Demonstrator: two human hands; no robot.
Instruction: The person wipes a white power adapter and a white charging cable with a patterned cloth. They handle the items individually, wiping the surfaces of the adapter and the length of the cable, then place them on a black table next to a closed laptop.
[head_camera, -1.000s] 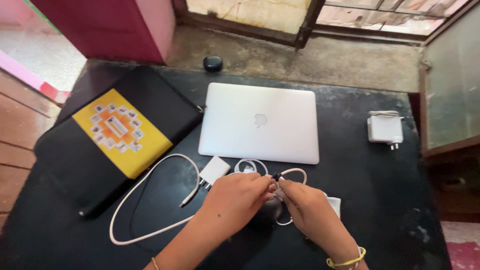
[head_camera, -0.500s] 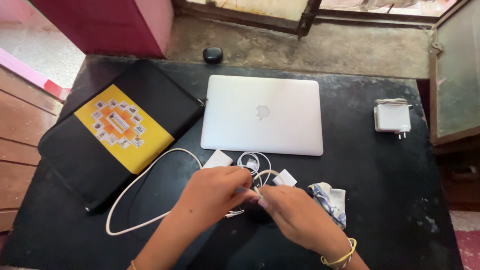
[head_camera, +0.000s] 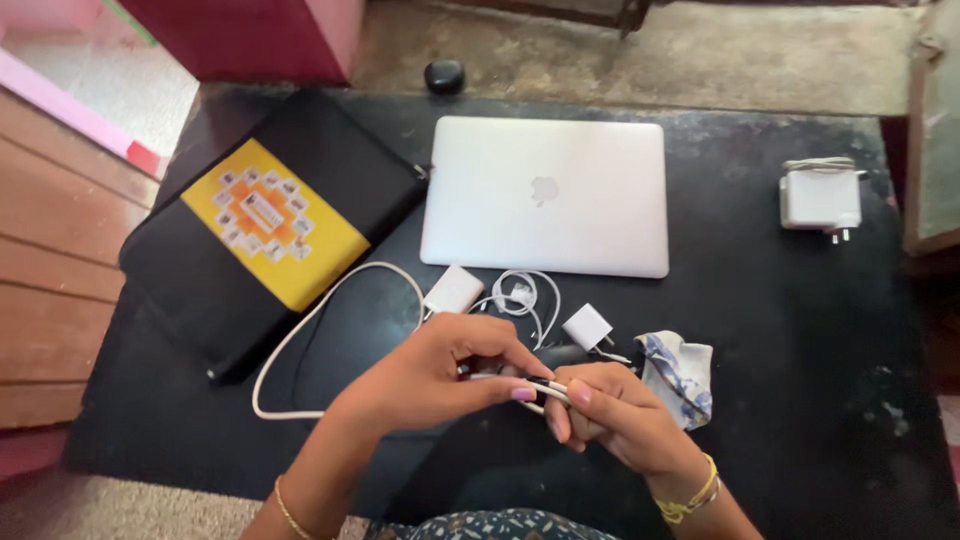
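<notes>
My left hand (head_camera: 435, 370) and my right hand (head_camera: 605, 415) meet above the near part of a black table (head_camera: 780, 330). Between their fingertips they pinch a short stretch of folded white cable (head_camera: 540, 387). A longer white cable (head_camera: 310, 330) loops on the table to the left and runs under my left hand. Just beyond my hands lie a white plug adapter (head_camera: 453, 291), a small coil of thin white cable (head_camera: 525, 295) and a small white charger cube (head_camera: 588, 328).
A shut silver laptop (head_camera: 545, 195) lies at the middle back. A black sleeve with a yellow patch (head_camera: 265, 225) lies to its left. A white power brick (head_camera: 820, 198) sits far right, a crumpled patterned cloth (head_camera: 682, 372) near my right hand, a small black case (head_camera: 444, 76) on the ledge.
The view has shifted, so the table items sit higher and further right. My hands have drawn nearer to me and now hold the folded cable straight between them; the charger cube and cloth show.
</notes>
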